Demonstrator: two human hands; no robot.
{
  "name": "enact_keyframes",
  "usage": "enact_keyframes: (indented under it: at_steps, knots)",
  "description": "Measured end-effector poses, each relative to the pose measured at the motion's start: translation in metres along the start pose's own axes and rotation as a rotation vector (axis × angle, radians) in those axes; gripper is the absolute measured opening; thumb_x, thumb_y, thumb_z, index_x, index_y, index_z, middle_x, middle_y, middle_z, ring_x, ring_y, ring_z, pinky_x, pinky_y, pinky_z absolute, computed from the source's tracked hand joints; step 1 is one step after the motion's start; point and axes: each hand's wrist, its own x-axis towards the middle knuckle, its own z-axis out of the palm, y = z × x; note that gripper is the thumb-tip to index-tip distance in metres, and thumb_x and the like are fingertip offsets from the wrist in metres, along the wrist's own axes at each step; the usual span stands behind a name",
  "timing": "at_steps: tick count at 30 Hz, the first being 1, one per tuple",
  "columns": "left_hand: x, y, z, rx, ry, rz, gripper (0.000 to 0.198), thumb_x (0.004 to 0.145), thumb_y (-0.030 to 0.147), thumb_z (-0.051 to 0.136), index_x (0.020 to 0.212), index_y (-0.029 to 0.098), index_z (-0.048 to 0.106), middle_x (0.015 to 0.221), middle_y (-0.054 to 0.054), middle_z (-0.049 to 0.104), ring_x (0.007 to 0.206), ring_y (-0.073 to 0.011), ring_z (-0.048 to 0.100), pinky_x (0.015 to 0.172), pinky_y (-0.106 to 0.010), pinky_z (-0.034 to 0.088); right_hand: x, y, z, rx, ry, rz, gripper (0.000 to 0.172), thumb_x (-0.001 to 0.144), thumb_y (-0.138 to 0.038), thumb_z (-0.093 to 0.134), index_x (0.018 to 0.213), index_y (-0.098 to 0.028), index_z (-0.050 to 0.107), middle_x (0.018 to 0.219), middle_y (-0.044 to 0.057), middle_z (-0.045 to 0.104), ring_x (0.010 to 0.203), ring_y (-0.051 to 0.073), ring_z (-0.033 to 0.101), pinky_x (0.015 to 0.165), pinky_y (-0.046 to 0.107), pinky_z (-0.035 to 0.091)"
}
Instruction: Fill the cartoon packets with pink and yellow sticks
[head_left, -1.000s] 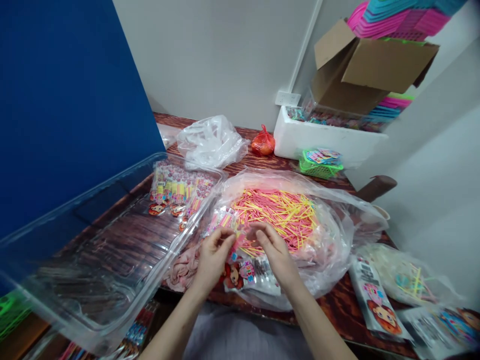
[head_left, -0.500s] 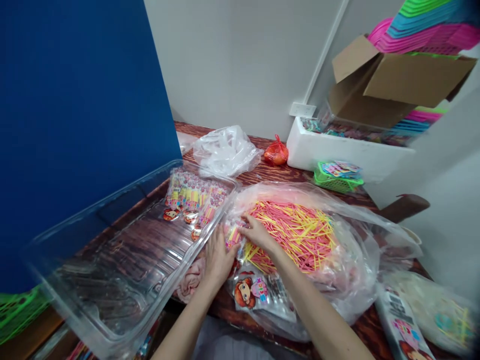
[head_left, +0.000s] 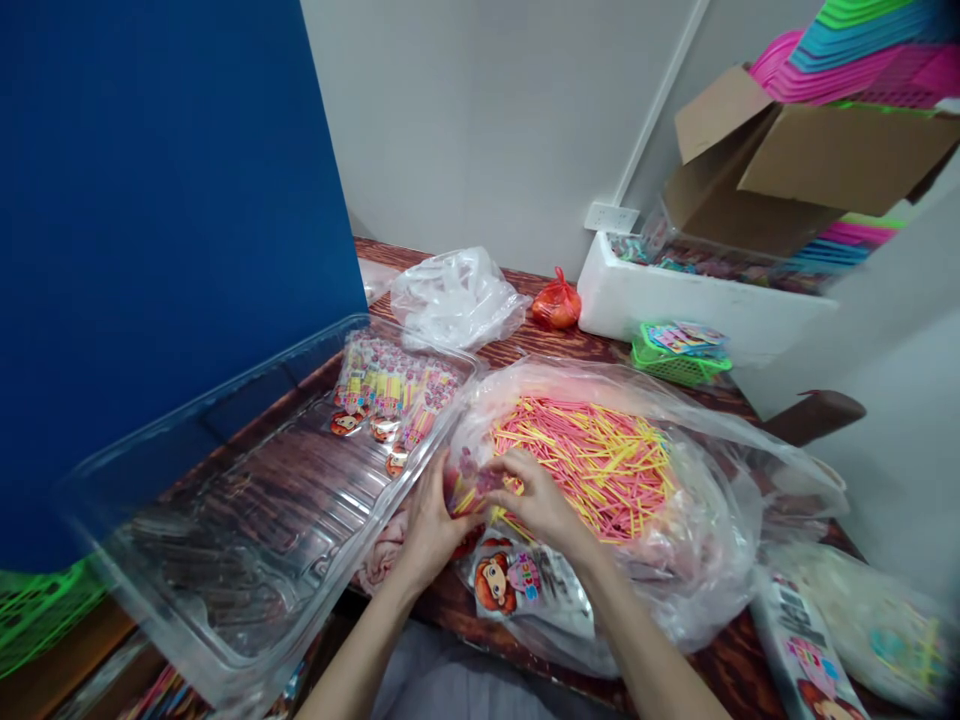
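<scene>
My left hand (head_left: 433, 528) is closed on the left side of a small clear packet (head_left: 463, 487) with pink and yellow sticks inside. My right hand (head_left: 534, 498) pinches the packet's right side, fingers bent. Just beyond my right hand, a large clear plastic bag (head_left: 712, 570) lies spread open around a heap of loose pink and yellow sticks (head_left: 592, 460). Below my hands lie flat printed sachets (head_left: 517, 585) with a red-haired cartoon figure. To the left, a clear plastic tray (head_left: 255, 590) holds several filled packets (head_left: 390, 390) at its far end.
Behind are a crumpled white plastic bag (head_left: 457, 300), a red tied bag (head_left: 556, 303) and a green basket (head_left: 679, 365) with cards. A white foam box (head_left: 697, 310) and a cardboard box (head_left: 832, 160) stand back right. A blue panel (head_left: 165, 230) borders the tray.
The packet has tilted between my hands, and its printed face shows less. My right hand's fingers have bent in and shifted slightly right and down. The camera view has shifted a little.
</scene>
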Motion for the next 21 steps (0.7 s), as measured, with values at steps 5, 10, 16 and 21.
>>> enact_keyframes:
  at_steps: [5,10,16,21]
  knots:
    - [-0.011,0.005,-0.010,-0.138,-0.127,0.052,0.082,0.070,0.022,0.074,0.142,0.024,0.035,0.129,-0.010,0.056,0.119,-0.0267,0.054,0.102,-0.042,0.040,-0.038,-0.028,0.013,0.102,0.006,0.026,0.013,0.083,-0.014,0.063,0.090,-0.024,0.068,0.090,0.001,0.057,0.092,0.019,0.056,0.085,0.031,0.042]
    - [-0.010,0.021,-0.018,-0.081,-0.141,0.120,0.026,0.073,0.020,0.067,0.098,0.019,0.060,0.100,-0.006,0.063,0.097,-0.0245,0.060,0.088,-0.038,0.046,-0.056,-0.032,0.025,0.302,0.097,0.052,0.015,0.084,-0.020,0.064,0.098,-0.025,0.066,0.099,0.003,0.060,0.102,0.020,0.058,0.092,0.032,0.043]
    - [-0.028,0.063,-0.037,-0.301,-0.144,0.044,0.031,0.072,0.023,0.073,0.100,0.020,0.060,0.096,-0.005,0.065,0.087,-0.0224,0.063,0.079,-0.034,0.050,-0.075,-0.005,0.024,0.598,0.415,0.236,0.030,0.092,-0.044,0.051,0.113,-0.025,0.061,0.107,0.006,0.068,0.104,0.022,0.061,0.093,0.035,0.046]
    - [-0.042,0.095,-0.093,-0.645,-0.206,-0.035,0.038,0.062,0.030,0.084,0.091,0.018,0.062,0.089,-0.005,0.070,0.071,-0.0201,0.067,0.060,-0.028,0.055,-0.090,0.024,0.032,0.361,0.403,0.349,0.035,0.083,-0.053,0.058,0.093,-0.020,0.069,0.088,0.007,0.072,0.088,0.025,0.066,0.079,0.033,0.050]
